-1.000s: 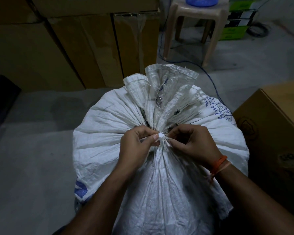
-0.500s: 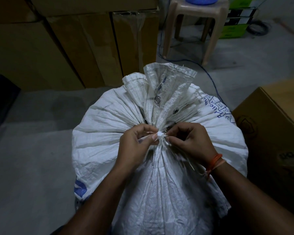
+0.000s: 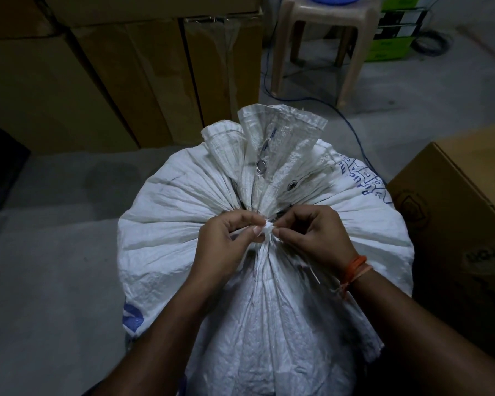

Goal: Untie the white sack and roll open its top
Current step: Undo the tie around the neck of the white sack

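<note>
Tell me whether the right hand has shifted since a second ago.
No. The right hand stays pinched at the knot, same spot below the sack's eyelet.

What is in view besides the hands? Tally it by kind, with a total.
White sack: 1
Cardboard boxes (stack, box on the right): 2 groups; the exact number is unclear
Plastic stool: 1
Green carton: 1
Total: 5

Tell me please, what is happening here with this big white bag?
A person is working to untie a full white sack standing on the floor. The left hand and the right hand both pinch the small white knot that cinches the sack's neck. The knot looks tied, and the gathered top above it is bunched, not rolled open. Cardboard boxes and a plastic stool stand behind.
</note>
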`<move>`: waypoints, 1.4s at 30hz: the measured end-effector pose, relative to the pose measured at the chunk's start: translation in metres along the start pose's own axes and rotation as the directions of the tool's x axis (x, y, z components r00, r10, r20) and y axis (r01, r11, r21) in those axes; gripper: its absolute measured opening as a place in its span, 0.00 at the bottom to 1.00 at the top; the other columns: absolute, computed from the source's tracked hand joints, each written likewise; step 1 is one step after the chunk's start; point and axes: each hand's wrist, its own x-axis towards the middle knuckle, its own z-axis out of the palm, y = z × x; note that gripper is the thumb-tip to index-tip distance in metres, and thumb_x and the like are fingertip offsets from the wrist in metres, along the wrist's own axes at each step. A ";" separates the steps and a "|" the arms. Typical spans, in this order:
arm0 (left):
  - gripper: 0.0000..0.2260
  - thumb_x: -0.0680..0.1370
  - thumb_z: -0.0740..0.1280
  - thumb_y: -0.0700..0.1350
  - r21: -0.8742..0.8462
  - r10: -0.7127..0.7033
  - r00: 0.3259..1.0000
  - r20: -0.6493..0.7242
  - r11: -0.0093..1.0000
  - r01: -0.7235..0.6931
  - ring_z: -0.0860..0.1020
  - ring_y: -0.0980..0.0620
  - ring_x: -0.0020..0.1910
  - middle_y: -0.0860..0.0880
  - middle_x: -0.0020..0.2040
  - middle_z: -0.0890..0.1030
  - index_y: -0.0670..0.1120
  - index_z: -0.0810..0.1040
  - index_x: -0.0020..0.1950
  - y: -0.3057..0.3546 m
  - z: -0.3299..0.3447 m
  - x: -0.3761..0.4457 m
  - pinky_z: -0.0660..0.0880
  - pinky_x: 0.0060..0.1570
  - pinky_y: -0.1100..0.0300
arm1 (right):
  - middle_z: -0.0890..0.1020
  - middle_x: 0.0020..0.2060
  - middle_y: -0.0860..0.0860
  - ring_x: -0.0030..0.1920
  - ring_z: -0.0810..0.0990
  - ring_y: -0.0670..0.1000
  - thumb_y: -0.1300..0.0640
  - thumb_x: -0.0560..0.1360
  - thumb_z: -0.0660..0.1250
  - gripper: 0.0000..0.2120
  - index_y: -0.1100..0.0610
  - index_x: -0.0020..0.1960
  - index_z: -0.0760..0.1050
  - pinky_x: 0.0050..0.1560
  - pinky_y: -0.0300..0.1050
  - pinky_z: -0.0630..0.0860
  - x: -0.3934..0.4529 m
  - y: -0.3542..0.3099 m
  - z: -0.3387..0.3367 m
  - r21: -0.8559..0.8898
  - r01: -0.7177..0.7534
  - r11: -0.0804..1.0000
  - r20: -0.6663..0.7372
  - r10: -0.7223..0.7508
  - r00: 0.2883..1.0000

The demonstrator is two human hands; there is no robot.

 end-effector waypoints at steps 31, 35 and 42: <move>0.05 0.80 0.73 0.36 0.046 0.026 0.999 -0.026 0.999 -0.025 0.90 0.47 0.43 0.46 0.51 0.90 0.45 0.88 0.49 -0.003 -0.001 -0.001 0.84 0.50 0.60 | 0.87 0.36 0.51 0.36 0.84 0.46 0.64 0.70 0.80 0.04 0.58 0.42 0.86 0.42 0.46 0.82 0.000 -0.004 -0.012 -0.117 0.035 0.993 0.062 -0.028 0.998; 0.07 0.80 0.73 0.35 0.034 0.022 1.000 -0.011 0.999 -0.022 0.89 0.44 0.44 0.45 0.52 0.89 0.46 0.88 0.48 -0.004 0.001 0.001 0.85 0.52 0.56 | 0.87 0.36 0.52 0.36 0.84 0.47 0.62 0.70 0.79 0.03 0.58 0.41 0.86 0.42 0.51 0.82 0.002 -0.003 -0.011 -0.105 0.033 0.994 0.066 -0.027 0.997; 0.07 0.80 0.73 0.35 0.013 0.019 1.000 -0.011 1.000 -0.019 0.90 0.44 0.44 0.45 0.53 0.89 0.45 0.88 0.48 -0.004 0.001 0.001 0.85 0.51 0.57 | 0.87 0.36 0.51 0.35 0.83 0.45 0.62 0.71 0.79 0.04 0.55 0.42 0.86 0.41 0.47 0.81 0.002 -0.005 -0.010 -0.112 0.032 0.993 0.086 -0.022 0.996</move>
